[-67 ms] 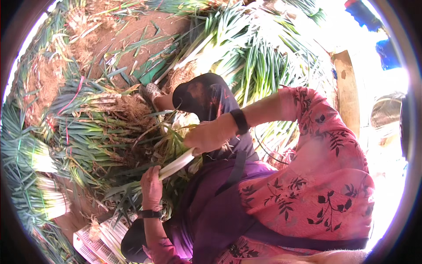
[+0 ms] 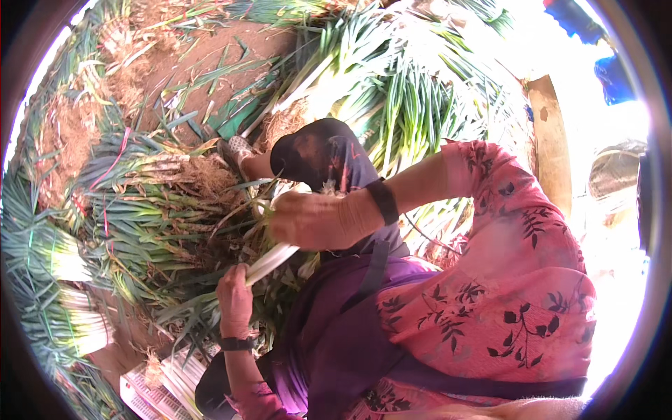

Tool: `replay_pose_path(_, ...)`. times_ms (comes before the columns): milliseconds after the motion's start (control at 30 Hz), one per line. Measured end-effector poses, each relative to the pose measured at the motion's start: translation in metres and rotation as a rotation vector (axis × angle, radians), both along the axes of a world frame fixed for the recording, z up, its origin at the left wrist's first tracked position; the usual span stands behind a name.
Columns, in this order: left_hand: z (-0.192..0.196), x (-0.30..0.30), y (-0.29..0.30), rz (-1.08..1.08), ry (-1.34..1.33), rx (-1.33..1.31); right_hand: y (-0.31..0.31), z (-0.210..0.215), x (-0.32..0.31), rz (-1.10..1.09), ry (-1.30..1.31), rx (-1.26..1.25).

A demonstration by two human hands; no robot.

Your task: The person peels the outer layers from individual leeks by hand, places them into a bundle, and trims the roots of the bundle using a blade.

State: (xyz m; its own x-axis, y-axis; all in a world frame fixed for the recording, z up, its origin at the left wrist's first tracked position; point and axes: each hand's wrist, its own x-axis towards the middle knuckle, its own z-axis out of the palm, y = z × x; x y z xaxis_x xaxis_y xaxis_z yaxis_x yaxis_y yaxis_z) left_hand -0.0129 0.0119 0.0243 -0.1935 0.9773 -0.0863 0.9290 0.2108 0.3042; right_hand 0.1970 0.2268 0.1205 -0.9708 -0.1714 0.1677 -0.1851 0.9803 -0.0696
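Observation:
Closed round a green onion (image 2: 269,264), my left hand (image 2: 235,297) grips it below its pale stalk. The stalk slants up to the right, and its upper end disappears beneath my right hand (image 2: 311,220). That right hand is curled over the end, back of the hand upward; its fingers are blurred and partly hidden, so their grip cannot be made out. Loose green leaves hang around the stalk near my lap. Left of both hands lies a heap of green onions (image 2: 150,217) with brown roots and dirty outer leaves.
Pale, tied bundles (image 2: 84,322) lie at the far left. A printed carton (image 2: 150,388) holds pale stalks at lower left. A large pile of green onions (image 2: 413,98) lies beyond my knee (image 2: 315,150). A brown board (image 2: 549,140) stands at right. Bare soil (image 2: 234,45) shows behind.
My right hand has moved a little left, covering more of the stalk's upper end. My left hand has shifted slightly left and still holds the green onion.

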Motion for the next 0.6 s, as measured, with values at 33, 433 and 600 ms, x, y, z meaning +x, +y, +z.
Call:
replay_pose_path(33,0.007,0.03,0.01,0.005,-0.038,0.003,-0.007,0.003,0.023,0.005,-0.038,0.003)
replay_pose_path(433,0.108,0.004,0.084,0.179,-0.649,0.015,0.053,0.043,0.001,0.199,0.581,0.24)
replay_pose_path(600,0.127,-0.091,0.047,0.609,-0.506,0.445,0.195,0.04,0.102,-0.251,0.305,0.434)
